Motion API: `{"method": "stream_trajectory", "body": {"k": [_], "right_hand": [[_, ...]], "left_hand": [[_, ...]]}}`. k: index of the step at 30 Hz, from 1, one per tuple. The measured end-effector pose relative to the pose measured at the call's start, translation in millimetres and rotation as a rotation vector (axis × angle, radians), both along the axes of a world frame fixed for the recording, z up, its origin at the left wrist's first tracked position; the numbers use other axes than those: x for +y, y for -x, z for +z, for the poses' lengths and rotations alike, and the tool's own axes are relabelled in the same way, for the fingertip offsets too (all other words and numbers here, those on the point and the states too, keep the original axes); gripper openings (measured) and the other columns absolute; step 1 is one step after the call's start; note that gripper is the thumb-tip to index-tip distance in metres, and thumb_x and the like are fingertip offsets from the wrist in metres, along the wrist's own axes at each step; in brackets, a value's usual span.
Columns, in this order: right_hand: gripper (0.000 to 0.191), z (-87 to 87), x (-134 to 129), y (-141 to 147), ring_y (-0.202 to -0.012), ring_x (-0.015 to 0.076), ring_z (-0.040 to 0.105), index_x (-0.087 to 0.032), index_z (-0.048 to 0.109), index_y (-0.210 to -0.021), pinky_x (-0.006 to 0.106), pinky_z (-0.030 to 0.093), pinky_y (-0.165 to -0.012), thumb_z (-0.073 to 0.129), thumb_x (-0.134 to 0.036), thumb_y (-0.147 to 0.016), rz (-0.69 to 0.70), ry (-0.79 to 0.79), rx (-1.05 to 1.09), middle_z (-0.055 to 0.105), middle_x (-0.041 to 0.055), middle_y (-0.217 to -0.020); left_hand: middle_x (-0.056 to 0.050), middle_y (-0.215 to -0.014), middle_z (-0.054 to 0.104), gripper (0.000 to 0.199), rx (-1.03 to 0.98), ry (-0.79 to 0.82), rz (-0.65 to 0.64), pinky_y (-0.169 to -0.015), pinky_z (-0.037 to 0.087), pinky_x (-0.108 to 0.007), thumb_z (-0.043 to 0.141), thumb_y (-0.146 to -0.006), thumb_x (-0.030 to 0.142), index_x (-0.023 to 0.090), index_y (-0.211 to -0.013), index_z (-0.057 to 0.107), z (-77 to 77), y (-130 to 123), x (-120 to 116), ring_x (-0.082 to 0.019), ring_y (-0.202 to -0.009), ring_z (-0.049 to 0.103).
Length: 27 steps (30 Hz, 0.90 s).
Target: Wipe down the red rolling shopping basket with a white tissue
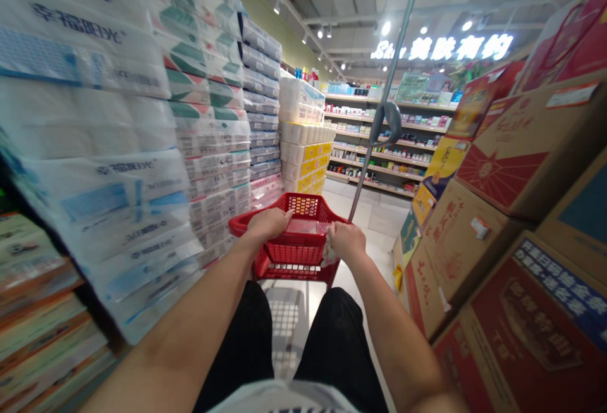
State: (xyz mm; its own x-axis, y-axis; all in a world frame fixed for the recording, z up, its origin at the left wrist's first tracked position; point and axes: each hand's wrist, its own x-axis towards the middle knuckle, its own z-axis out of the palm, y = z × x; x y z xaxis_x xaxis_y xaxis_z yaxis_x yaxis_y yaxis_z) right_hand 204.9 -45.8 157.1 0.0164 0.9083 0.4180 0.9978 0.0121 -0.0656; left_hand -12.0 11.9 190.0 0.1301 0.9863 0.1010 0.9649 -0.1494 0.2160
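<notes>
Red shopping cart [293, 253] directly ahead: the left hand [269, 223] and right hand [347, 240] clasp opposite ends of its near bar, fingers curled over it. Legible: tissue packs [76, 24], 幸福阳光; carton [526, 331], "T8"; lit sign [443, 49], 美肤有约.

Bright, ceiling spots [386, 27] overhead; sign [439, 48] glares, blown out. Cart [296, 239] drops soft grid shadow on floor [382, 220]. Left packs [90, 116], right boxes [502, 147] blur, stretch toward edges.

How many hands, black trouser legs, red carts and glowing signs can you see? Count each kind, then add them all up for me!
Left hand and right hand: 2
Black trouser legs: 2
Red cart: 1
Glowing sign: 1
Total: 6
</notes>
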Motion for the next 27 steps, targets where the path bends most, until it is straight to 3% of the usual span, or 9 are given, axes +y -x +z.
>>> {"method": "stream_trajectory", "body": {"k": [3, 5, 11, 14, 21, 27], "right_hand": [[0.044, 16.2, 4.4, 4.1, -0.087, 0.0211, 0.068, -0.019, 0.070, -0.093, 0.029, 0.044, -0.072, 0.029, -0.031, -0.099, 0.062, 0.181, -0.068, 0.072, 0.0099, -0.096], [0.046, 17.5, 4.0, 6.6, -0.087, 0.0215, 0.068, -0.018, 0.070, -0.094, 0.029, 0.044, -0.071, 0.026, -0.032, -0.100, 0.085, 0.185, -0.084, 0.073, 0.0100, -0.097], [0.042, -16.2, -7.4, 15.9, -0.092, 0.0200, 0.063, -0.019, 0.067, -0.095, 0.033, 0.037, -0.089, 0.027, -0.032, -0.101, 0.075, -0.199, -0.010, 0.071, 0.0083, -0.094], [0.041, -22.0, -6.9, 17.5, -0.094, 0.0199, 0.062, -0.019, 0.067, -0.097, 0.032, 0.036, -0.090, 0.028, -0.030, -0.101, 0.077, -0.268, 0.018, 0.071, 0.0081, -0.096], [0.046, 9.5, 7.4, 19.4, -0.083, 0.0223, 0.068, -0.017, 0.070, -0.090, 0.032, 0.044, -0.074, 0.028, -0.033, -0.100, 0.082, 0.132, -0.020, 0.072, 0.0128, -0.090], [0.047, -12.0, -2.6, 30.3, -0.090, 0.0222, 0.066, -0.017, 0.066, -0.092, 0.035, 0.042, -0.086, 0.022, -0.031, -0.101, 0.041, -0.215, 0.015, 0.071, 0.0121, -0.092]], "left_hand": [[-0.015, -0.118, 0.068, 0.070, 0.015, -0.007, -0.005, -0.095, 0.044, -0.040, 0.015, -0.091, 0.058, 0.017, -0.106, 0.069, 0.2, 1.8, -0.7, -0.029, -0.112, 0.061], [-0.015, -0.118, 0.068, 0.071, 0.021, -0.012, -0.005, -0.096, 0.044, -0.039, 0.014, -0.091, 0.058, 0.016, -0.105, 0.069, -0.4, 3.1, -0.5, -0.029, -0.112, 0.061], [-0.016, -0.119, 0.068, 0.071, 0.027, -0.008, 0.011, -0.096, 0.044, -0.038, 0.014, -0.091, 0.058, 0.015, -0.106, 0.069, 0.0, 2.1, 0.7, -0.028, -0.112, 0.061], [-0.016, -0.119, 0.068, 0.070, 0.033, -0.010, 0.002, -0.095, 0.045, -0.038, 0.014, -0.091, 0.057, 0.016, -0.106, 0.069, 0.9, -0.3, 0.4, -0.029, -0.112, 0.061], [-0.015, -0.119, 0.068, 0.071, 0.039, -0.006, 0.020, -0.094, 0.046, -0.040, 0.012, -0.091, 0.058, 0.017, -0.107, 0.068, 1.1, -0.7, 0.3, -0.030, -0.112, 0.062], [-0.015, -0.119, 0.068, 0.069, 0.042, 0.004, 0.012, -0.096, 0.045, -0.040, 0.013, -0.092, 0.056, 0.017, -0.109, 0.068, 3.4, -1.5, 0.9, -0.030, -0.114, 0.061]]}}
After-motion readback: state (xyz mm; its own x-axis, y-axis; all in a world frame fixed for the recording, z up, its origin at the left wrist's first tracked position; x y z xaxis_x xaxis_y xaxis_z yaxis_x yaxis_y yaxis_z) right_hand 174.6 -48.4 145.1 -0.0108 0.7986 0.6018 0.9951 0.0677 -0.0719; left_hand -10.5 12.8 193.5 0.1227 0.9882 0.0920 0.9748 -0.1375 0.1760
